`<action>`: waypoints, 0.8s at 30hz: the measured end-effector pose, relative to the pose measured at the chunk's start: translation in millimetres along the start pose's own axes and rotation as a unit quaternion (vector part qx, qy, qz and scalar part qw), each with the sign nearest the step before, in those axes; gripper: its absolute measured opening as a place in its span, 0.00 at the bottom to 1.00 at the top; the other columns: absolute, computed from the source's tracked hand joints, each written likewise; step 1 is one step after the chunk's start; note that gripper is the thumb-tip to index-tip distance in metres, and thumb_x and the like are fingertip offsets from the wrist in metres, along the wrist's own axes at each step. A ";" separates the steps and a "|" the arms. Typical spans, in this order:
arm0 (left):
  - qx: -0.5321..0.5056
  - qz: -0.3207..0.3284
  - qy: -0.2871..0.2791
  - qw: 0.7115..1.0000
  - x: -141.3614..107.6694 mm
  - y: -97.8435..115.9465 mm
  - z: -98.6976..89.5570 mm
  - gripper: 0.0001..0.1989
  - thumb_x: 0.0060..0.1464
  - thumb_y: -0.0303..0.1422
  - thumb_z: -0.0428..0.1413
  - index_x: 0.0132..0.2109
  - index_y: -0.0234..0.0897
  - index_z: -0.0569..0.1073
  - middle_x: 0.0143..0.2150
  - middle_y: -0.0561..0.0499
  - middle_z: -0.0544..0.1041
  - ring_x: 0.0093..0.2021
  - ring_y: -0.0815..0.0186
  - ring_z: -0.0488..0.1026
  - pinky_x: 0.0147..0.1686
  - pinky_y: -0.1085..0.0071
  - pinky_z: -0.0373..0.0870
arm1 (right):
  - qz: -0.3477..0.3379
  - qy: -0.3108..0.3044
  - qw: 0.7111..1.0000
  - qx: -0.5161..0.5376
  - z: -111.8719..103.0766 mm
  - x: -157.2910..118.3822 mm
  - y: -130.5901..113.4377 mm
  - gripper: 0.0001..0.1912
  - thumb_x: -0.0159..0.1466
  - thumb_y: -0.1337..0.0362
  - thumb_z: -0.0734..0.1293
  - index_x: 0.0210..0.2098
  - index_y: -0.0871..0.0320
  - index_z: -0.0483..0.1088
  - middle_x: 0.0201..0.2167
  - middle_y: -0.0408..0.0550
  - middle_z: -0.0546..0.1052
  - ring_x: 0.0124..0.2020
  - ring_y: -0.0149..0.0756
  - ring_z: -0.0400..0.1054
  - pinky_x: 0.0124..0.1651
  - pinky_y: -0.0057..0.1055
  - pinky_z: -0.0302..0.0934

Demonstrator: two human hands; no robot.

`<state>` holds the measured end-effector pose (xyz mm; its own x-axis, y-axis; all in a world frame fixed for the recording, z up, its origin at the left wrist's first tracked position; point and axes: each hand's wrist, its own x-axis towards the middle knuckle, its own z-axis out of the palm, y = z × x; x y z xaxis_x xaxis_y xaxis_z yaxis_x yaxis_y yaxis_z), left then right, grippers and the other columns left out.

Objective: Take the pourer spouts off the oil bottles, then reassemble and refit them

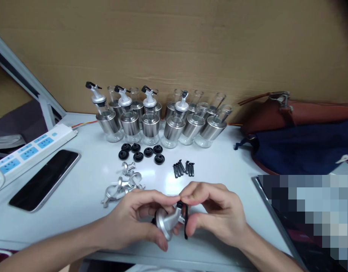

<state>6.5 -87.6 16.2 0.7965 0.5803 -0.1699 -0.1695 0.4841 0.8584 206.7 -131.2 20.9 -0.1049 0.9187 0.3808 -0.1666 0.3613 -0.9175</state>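
Note:
Near the table's front edge, my left hand (134, 219) is wrapped round a silver pourer spout (168, 223) with a black stopper at its base. My right hand (215, 211) pinches a thin black lever cap (186, 223) at the spout's tip, its long part hanging down beside the spout. Fingertips of both hands meet at the top of the cap. Beyond them lie several small black lever caps (190, 169), several black round stoppers (148, 152) and a pile of loose silver spouts (120, 187). Glass bottles with steel bands (150, 126) stand behind, some fitted with spouts.
A power strip (29, 152) and a phone (45, 180) lie on the left of the white table (89, 166). To the right are a brown bag (264, 115), a dark blue cloth (301, 145) and a dark-edged, pixelated object (310, 215). Cardboard (162, 45) stands behind the bottles.

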 end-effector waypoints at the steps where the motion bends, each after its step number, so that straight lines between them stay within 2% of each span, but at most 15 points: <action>1: -0.019 -0.003 -0.008 1.000 -0.3 -0.6 0.3 0.24 0.35 0.26 0.71 0.44 0.42 0.80 0.38 0.51 0.76 0.37 0.65 0.76 0.41 0.69 0.75 | -0.010 -0.002 1.000 -0.010 0.4 -0.1 -1.2 0.13 0.50 0.65 0.79 0.34 0.55 0.77 0.29 0.48 0.80 0.29 0.35 0.76 0.31 0.26 0.71; 5: -0.055 -0.017 -0.045 0.997 1.1 -0.6 -1.2 0.22 0.38 0.28 0.71 0.44 0.43 0.79 0.37 0.53 0.76 0.37 0.65 0.78 0.40 0.70 0.75 | -0.003 -0.020 0.999 -0.025 -0.4 -1.1 -1.9 0.11 0.51 0.63 0.78 0.32 0.56 0.76 0.28 0.48 0.80 0.28 0.35 0.76 0.30 0.26 0.70; 10: -0.050 -0.061 -0.083 0.993 1.5 2.9 -6.3 0.22 0.39 0.35 0.70 0.44 0.39 0.77 0.36 0.49 0.77 0.37 0.61 0.79 0.38 0.66 0.76 | 0.082 -0.042 0.996 0.020 -2.2 -0.9 -3.7 0.14 0.48 0.60 0.80 0.26 0.58 0.72 0.25 0.47 0.79 0.23 0.32 0.74 0.27 0.25 0.69; 12: -0.026 -0.057 -0.073 0.995 1.2 5.1 -7.1 0.22 0.39 0.34 0.71 0.44 0.39 0.77 0.37 0.50 0.77 0.38 0.62 0.78 0.41 0.65 0.75 | 0.134 -0.054 0.988 0.051 -2.5 0.2 -6.6 0.15 0.49 0.61 0.79 0.28 0.58 0.72 0.25 0.46 0.78 0.23 0.32 0.74 0.28 0.25 0.70; 14: 0.020 -0.032 -0.040 0.998 1.8 7.5 -7.1 0.22 0.39 0.31 0.71 0.45 0.40 0.78 0.37 0.51 0.77 0.38 0.64 0.77 0.45 0.66 0.73 | 0.172 -0.062 0.980 0.073 -2.8 1.8 -9.2 0.15 0.50 0.63 0.79 0.32 0.58 0.72 0.25 0.44 0.78 0.24 0.32 0.75 0.30 0.25 0.71; 18: 0.106 0.013 0.021 0.994 4.5 10.3 -6.5 0.26 0.42 0.26 0.68 0.50 0.44 0.77 0.37 0.52 0.75 0.40 0.66 0.74 0.47 0.69 0.71 | 0.192 -0.030 0.979 0.055 -3.5 4.4 -10.0 0.17 0.50 0.69 0.78 0.36 0.58 0.70 0.25 0.41 0.77 0.25 0.29 0.74 0.31 0.22 0.71; 21: 0.128 0.021 0.010 0.991 5.0 11.0 -6.2 0.24 0.47 0.27 0.66 0.52 0.48 0.76 0.39 0.52 0.76 0.41 0.66 0.73 0.46 0.71 0.71 | 0.208 -0.019 0.976 0.066 -4.2 4.4 -7.0 0.15 0.51 0.70 0.77 0.35 0.58 0.70 0.25 0.41 0.77 0.25 0.29 0.75 0.30 0.21 0.70; 24: 0.148 0.033 0.007 0.988 4.5 11.7 -6.1 0.24 0.46 0.27 0.66 0.52 0.49 0.76 0.41 0.51 0.76 0.41 0.65 0.73 0.44 0.71 0.72 | 0.221 -0.018 0.970 0.096 -4.1 2.8 -4.0 0.12 0.53 0.70 0.76 0.34 0.58 0.71 0.23 0.41 0.77 0.22 0.27 0.73 0.27 0.19 0.68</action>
<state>4.5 -75.4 22.6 0.7815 0.6135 -0.1136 -0.0423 0.2339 0.9713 211.0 -129.3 25.2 -0.2423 0.9694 -0.0383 -0.2770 -0.1070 -0.9549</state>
